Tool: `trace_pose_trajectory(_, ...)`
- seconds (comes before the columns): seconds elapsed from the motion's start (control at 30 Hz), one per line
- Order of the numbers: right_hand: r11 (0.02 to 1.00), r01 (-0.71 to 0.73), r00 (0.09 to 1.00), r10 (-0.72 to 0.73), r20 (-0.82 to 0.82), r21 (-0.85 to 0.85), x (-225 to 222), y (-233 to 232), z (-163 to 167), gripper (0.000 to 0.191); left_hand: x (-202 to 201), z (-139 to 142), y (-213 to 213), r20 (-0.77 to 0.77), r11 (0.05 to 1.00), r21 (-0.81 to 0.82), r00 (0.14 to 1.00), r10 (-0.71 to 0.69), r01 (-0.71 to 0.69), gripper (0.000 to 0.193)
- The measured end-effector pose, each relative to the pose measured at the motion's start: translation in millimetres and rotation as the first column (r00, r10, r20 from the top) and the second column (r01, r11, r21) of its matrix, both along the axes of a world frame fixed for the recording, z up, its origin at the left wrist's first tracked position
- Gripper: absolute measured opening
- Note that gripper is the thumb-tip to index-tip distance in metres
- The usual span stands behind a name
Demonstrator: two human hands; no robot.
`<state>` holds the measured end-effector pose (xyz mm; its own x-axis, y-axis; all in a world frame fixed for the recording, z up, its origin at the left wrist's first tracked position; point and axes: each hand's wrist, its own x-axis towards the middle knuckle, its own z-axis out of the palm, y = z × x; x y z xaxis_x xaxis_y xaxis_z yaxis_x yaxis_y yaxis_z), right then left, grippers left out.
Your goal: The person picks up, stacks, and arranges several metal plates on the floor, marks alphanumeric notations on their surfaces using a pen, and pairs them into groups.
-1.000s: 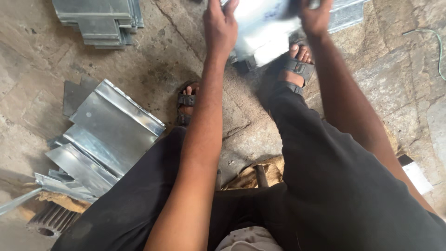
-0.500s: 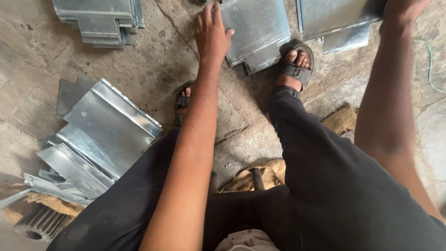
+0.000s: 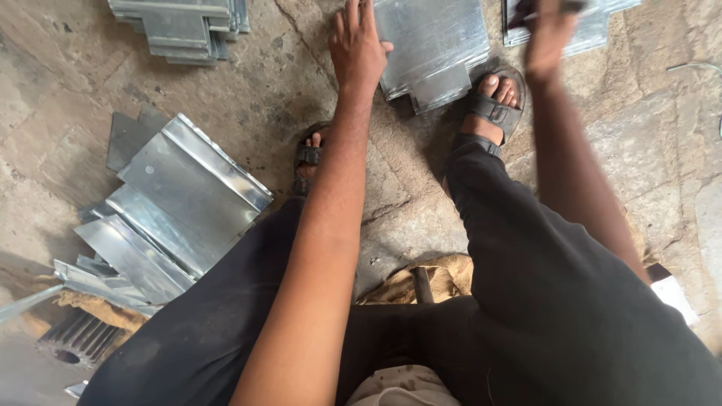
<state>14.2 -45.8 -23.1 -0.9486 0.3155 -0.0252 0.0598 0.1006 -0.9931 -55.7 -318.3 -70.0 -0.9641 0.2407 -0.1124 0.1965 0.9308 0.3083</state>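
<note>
— Left hand (image 3: 359, 46)? 
— Same spot as half a second ago: flat, fingers spread, gripping nothing, resting at the edge of the stack of metal sheets (image 3: 435, 46) on the floor by the right sandal (image 3: 492, 105).
— Right hand (image 3: 547, 30)? 
— Shifted leftward, blurred now over the second pile of sheets (image 3: 594, 30) at the top edge. Grip impossible to tell; something dark at the fingertips.

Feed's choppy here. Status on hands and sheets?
Left hand flat, open, at edge of middle sheet stack. Right hand blurred over right sheet; grip unclear. Right sandal touches middle stack.
</note>
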Motion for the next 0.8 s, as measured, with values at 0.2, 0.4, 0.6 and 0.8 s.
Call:
trace_pose_trajectory(0.2,0.963,-0.207,0.963,0.169,0.208,0.174,12,-81,-6,0.025,1,6,0,0.015,1.0,-0.007,1.0,0.008,-0.008,0.088)
trace_pose_trajectory(0.4,0.936,-0.176,0.966,0.104,0.238,0.305,11,-79,-10,0.023,-4,8,2,0.043,1.0,-0.015,0.999,-0.025,0.025,0.07)
trace_pose_trajectory(0.6,0.941,-0.195,0.978,0.166,0.126,0.278,13,-81,-24,0.021,-4,-1,1,0.068,0.997,-0.068,0.997,-0.033,0.038,0.062)
trace_pose_trajectory(0.8,0.938,-0.202,0.97,0.15,0.193,0.283,18,-76,-25,0.021,-7,-8,2,0.03,0.997,-0.066,0.998,-0.049,0.051,0.062)
